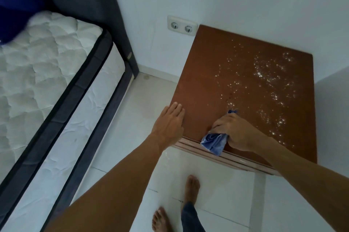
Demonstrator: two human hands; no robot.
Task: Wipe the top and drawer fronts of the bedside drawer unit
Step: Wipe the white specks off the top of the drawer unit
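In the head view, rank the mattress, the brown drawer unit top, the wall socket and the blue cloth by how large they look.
1. mattress
2. drawer unit top
3 and 4. wall socket and blue cloth: they look alike; the cloth is nearer and partly bunched in the right hand, so I cannot rank them.

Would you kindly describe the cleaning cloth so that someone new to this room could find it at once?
Start at the brown-topped bedside drawer unit standing in the corner to the right of the bed. At its near front edge, the right hand presses down a crumpled blue cloth that hangs slightly over the edge. It is the only blue thing on the unit, whose top otherwise carries just scattered white specks.
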